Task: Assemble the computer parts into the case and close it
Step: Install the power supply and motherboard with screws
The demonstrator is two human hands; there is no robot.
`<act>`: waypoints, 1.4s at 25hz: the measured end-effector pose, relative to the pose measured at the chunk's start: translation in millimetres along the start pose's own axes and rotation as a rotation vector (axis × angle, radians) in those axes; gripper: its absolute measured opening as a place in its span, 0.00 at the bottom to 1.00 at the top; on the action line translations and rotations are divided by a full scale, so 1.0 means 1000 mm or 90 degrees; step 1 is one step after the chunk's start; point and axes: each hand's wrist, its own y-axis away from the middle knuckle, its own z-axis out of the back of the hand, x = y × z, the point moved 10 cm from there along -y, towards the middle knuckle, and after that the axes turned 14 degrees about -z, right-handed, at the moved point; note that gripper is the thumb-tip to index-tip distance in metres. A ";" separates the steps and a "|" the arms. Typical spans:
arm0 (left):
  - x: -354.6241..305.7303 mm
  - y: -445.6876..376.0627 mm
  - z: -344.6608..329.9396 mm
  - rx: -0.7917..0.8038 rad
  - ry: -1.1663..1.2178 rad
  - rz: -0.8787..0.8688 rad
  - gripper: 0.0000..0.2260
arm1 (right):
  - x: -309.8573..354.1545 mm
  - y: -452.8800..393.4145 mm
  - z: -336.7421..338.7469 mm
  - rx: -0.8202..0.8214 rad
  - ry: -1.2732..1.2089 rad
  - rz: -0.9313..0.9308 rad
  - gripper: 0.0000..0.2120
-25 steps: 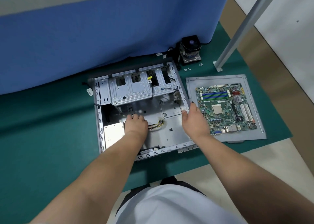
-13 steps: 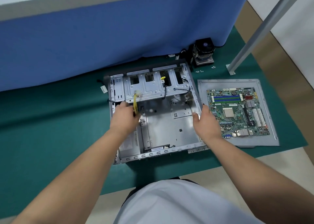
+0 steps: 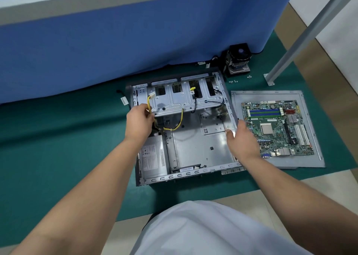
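An open grey computer case (image 3: 195,174) lies flat on the green mat. A drive cage (image 3: 174,101) spans its far end and a power supply (image 3: 153,158) sits in its near left corner. My left hand (image 3: 138,122) grips a bundle of yellow power cables (image 3: 175,126) at the cage's left end, with the white plug up on the cage. My right hand (image 3: 241,140) holds the case's right wall, thumb inside. The green motherboard (image 3: 275,127) lies on the grey side panel (image 3: 313,158) to the right of the case.
A black CPU cooler (image 3: 238,60) stands at the back by the blue partition (image 3: 135,41), with a few loose screws (image 3: 233,81) near it. A slanted metal post (image 3: 310,30) is bolted to the mat at the far right. The mat's near edge runs just below the case.
My left hand lifted the yellow cables off the case floor and carried them left and up onto the drive cage. My right hand stayed on the case's right wall.
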 end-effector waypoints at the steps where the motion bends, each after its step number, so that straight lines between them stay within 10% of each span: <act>1: -0.001 -0.001 -0.002 0.006 -0.010 -0.006 0.03 | 0.000 0.000 0.000 0.001 0.001 -0.002 0.18; 8: -0.003 0.002 0.000 -0.028 -0.033 -0.035 0.13 | -0.001 0.000 -0.004 0.015 -0.002 -0.010 0.25; 12: 0.008 -0.002 0.001 0.002 -0.041 -0.048 0.15 | 0.046 0.032 0.020 -0.207 0.109 0.200 0.26; 15: 0.017 0.001 -0.006 0.030 0.022 -0.034 0.15 | 0.109 0.049 -0.025 0.036 -0.006 0.325 0.10; 18: 0.020 0.003 -0.013 0.019 0.040 0.006 0.14 | 0.145 0.054 -0.080 0.365 -0.153 0.176 0.16; 25: 0.020 0.011 -0.006 -0.027 0.092 -0.029 0.05 | 0.183 0.056 -0.072 0.333 -0.294 0.137 0.15; 35: 0.022 0.019 -0.001 -0.039 0.166 -0.001 0.12 | 0.258 0.069 -0.076 0.553 -0.590 -0.084 0.07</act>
